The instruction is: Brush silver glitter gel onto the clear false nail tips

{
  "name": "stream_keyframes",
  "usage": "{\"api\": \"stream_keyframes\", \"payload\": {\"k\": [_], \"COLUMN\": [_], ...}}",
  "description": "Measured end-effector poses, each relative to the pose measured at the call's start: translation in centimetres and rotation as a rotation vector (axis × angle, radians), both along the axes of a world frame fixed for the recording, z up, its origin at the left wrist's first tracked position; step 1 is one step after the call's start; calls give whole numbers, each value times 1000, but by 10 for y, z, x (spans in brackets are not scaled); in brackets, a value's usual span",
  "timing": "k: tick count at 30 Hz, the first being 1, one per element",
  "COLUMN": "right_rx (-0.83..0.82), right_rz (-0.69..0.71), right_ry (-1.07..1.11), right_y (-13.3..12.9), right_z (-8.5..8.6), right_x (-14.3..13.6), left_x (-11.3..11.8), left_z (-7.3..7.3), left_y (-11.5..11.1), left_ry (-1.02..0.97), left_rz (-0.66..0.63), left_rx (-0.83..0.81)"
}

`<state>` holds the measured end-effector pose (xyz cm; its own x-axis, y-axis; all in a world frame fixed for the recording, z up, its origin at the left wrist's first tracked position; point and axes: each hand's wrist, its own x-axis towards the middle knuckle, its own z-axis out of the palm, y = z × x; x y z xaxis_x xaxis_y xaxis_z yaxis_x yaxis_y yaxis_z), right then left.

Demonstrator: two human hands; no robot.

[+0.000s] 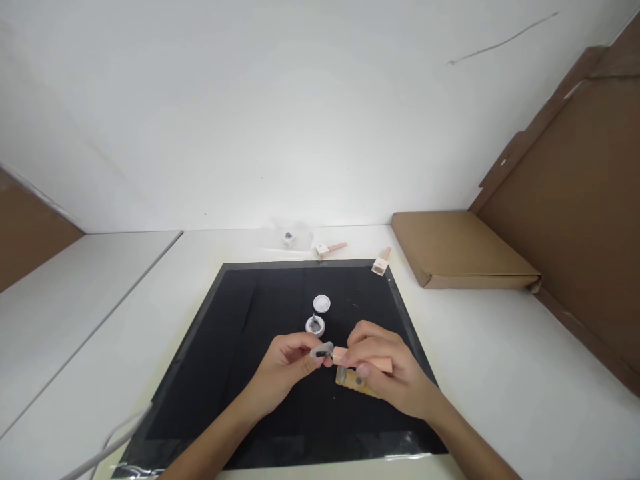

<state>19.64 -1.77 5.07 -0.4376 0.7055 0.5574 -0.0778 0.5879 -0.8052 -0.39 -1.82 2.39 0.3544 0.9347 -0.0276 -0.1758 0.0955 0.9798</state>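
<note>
My left hand (293, 365) pinches a small grey, see-through oval piece (321, 349) with a dark patch in its middle. My right hand (385, 367) is closed around the long pink cap of a nail polish brush (377, 363). The brush end meets or nearly meets the oval piece; its bristles are too small to make out. Under the right hand lies a yellowish card (353, 380) with small grey spots, partly hidden. Just beyond my left fingers stands an open white jar (315, 326) with grey stuff inside, and a round white lid (321, 304) lies behind it.
A black mat (225, 347) covers the middle of the white table. At its back edge are two nail polish bottles with pink caps (323, 251) (380, 266) and a clear plastic bag (289, 239) with a small item. A cardboard box (460, 250) sits right; a white cable (113, 447) lies front left.
</note>
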Motion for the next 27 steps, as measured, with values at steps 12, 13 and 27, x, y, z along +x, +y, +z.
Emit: {"api": "stream_keyframes", "payload": {"k": [12,13,27], "right_rx": [-47,-54,40], "right_rz": [-272,-254,-21], "right_ry": [67,70,-65], "right_y": [5,5,1], "right_z": [-8,-8,-2], "right_x": [2,2,-2], "left_x": [-4,-4,2], "left_z": [1,1,0], "left_y": [0,0,1], "left_ry": [-64,-58,-1], "left_rz": [100,96,36], "left_rx": [-149,-138,-37]}}
